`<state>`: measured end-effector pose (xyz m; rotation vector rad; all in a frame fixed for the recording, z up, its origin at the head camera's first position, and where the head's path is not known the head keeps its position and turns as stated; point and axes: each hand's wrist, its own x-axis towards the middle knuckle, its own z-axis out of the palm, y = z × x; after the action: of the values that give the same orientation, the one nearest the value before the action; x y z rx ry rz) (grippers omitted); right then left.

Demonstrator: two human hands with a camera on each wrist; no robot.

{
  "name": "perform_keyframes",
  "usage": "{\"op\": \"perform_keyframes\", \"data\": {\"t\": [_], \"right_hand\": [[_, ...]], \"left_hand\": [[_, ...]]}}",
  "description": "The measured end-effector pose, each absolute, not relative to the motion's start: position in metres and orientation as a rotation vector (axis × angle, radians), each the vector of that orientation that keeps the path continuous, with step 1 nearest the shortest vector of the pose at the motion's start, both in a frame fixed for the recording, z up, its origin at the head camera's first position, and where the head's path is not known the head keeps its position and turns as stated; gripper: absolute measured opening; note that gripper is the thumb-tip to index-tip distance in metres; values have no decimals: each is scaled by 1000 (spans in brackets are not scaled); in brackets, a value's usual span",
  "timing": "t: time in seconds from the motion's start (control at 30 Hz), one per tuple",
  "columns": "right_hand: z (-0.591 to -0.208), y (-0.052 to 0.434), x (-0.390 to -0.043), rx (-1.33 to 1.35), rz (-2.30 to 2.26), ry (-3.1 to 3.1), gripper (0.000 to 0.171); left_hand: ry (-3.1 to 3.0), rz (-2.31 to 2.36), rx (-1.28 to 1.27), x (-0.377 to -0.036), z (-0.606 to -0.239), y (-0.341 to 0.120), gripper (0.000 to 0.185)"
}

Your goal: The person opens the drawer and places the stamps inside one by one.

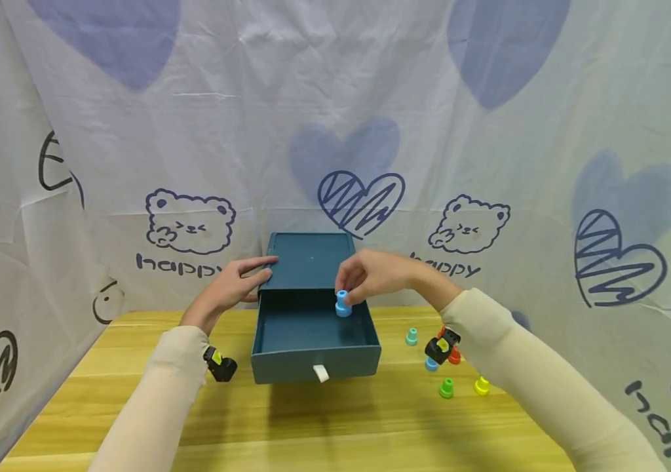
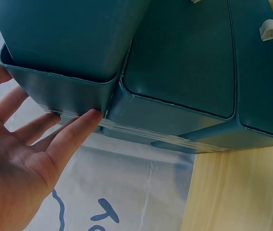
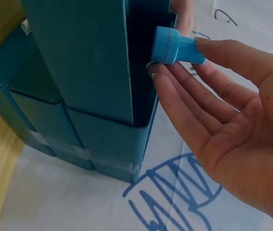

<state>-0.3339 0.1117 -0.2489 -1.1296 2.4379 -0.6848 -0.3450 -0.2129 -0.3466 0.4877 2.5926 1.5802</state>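
Observation:
A teal drawer box (image 1: 310, 261) stands at the back of the wooden table (image 1: 312, 426), with its drawer (image 1: 306, 326) pulled out toward me. My left hand (image 1: 240, 280) rests on the box's top left edge with its fingers straight. In the left wrist view, the left hand's fingertips (image 2: 81, 126) touch the box wall (image 2: 69, 89). My right hand (image 1: 354, 288) pinches a small blue peg (image 1: 343, 304) over the right side of the open drawer. In the right wrist view, the blue peg (image 3: 175, 46) sits between thumb and fingertips (image 3: 208, 91), beside the box (image 3: 88, 72).
Several loose pegs lie on the table right of the drawer: teal (image 1: 411, 337), blue (image 1: 431, 364), green (image 1: 445, 388), yellow (image 1: 481, 385). The drawer has a white pull tab (image 1: 320, 373) at its front. A printed cloth backdrop (image 1: 335, 131) surrounds the table.

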Motion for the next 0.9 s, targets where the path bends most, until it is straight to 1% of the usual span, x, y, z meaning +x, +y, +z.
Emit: {"op": "perform_keyframes", "data": {"t": [0.17, 0.4, 0.9], "right_hand": [[-248, 100, -333, -1178, -645, 2406, 13], [-249, 83, -334, -1181, -622, 2364, 14], [-248, 43, -333, -1317, -526, 2252, 15]], "left_hand": [[2592, 1576, 497, -345, -346, -213, 57], [2596, 1577, 494, -344, -347, -212, 56], [2618, 1563, 485, -345, -346, -212, 53]]}}
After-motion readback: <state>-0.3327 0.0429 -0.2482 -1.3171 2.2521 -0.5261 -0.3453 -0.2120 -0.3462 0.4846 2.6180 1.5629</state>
